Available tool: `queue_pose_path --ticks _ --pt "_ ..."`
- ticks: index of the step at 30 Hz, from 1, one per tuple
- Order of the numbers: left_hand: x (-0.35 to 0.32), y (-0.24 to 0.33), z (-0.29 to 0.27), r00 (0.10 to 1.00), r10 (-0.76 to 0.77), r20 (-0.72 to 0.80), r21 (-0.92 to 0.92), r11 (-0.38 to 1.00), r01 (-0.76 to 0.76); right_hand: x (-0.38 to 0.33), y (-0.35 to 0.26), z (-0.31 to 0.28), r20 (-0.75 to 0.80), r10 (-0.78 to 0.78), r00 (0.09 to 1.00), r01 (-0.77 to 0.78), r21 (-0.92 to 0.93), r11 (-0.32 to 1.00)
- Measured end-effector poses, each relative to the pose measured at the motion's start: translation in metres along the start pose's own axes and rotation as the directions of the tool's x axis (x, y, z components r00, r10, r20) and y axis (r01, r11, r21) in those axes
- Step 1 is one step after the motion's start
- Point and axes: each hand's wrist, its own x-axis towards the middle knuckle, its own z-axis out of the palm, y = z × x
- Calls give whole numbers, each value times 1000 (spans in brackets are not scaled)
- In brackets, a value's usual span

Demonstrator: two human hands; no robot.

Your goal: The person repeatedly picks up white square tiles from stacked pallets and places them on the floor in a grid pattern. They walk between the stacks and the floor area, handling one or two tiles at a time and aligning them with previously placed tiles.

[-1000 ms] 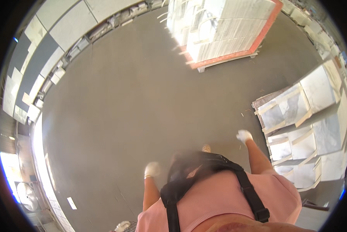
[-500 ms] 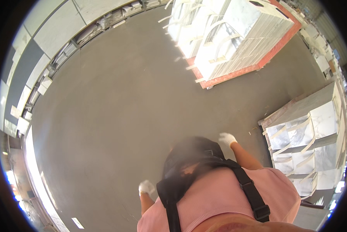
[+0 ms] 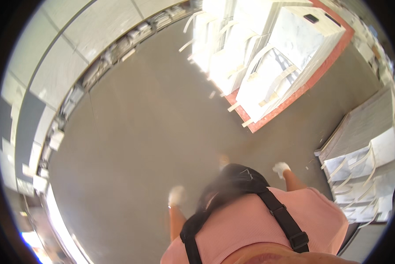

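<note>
My left hand [image 3: 177,196], in a white glove, hangs by my left side over the grey floor. Motion smears its fingers, and I make out nothing in it. On the other side my right hand [image 3: 282,170], also white-gloved, is held out with its fingers loosely apart and no object in them. Between the hands a black bag or cloth [image 3: 239,178] sits against my front, partly blurred. Black straps [image 3: 287,220] with a buckle run over my pink top. Closest to my right hand is a strapped stack of white marbled slabs [image 3: 353,163].
Ahead to the right, a larger stack of white marbled slabs [image 3: 294,42] stands on a red base [image 3: 290,99], with pale straps sticking out. Large grey-white panels [image 3: 105,28] line the left and far side, above a low row of slabs. Grey floor [image 3: 131,123] stretches between.
The view has moved forward and turned: the big slab stack appears nearer and lower. Both gloved hands have shifted right in the picture, the left one now higher, the right one slightly lower.
</note>
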Motion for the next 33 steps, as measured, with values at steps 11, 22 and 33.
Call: queue_pose_path --ticks 11,22,33 --pt "103 -49 -103 885 -260 387 295 944 148 118 -5 -373 -772 304 558 394 569 721" --pt "404 -124 -291 800 -510 315 -825 270 497 117 -84 -237 177 526 832 -424 815 395" --pt "631 105 -375 953 -13 301 -670 708 222 200 -33 -357 -199 648 736 -266 794 546"
